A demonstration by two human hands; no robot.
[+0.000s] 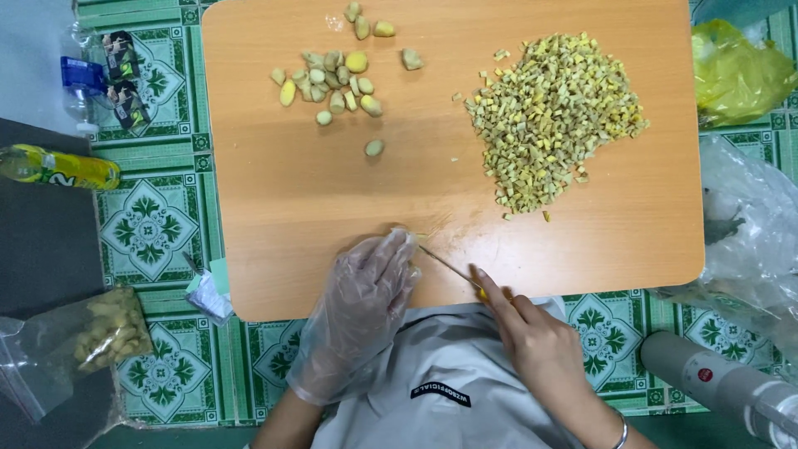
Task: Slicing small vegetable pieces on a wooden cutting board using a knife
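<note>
My left hand point(359, 309), in a clear plastic glove, presses down on a small piece of ginger at the near edge of the wooden board point(316, 199). In my right hand point(532, 341), bare with a bracelet at the wrist, is a small knife point(449, 268) with a yellow handle, its blade pointing toward my left fingertips. A heap of diced ginger point(553, 116) lies at the board's far right. Several peeled ginger chunks point(332, 79) sit at the far left.
A clear bag of ginger point(104, 333) lies at lower left on the green patterned mat point(150, 224). A yellow bottle point(58, 166) and a clear bottle point(91, 79) lie at left. Plastic bags point(748, 224) and a grey cylinder point(723, 382) are at right.
</note>
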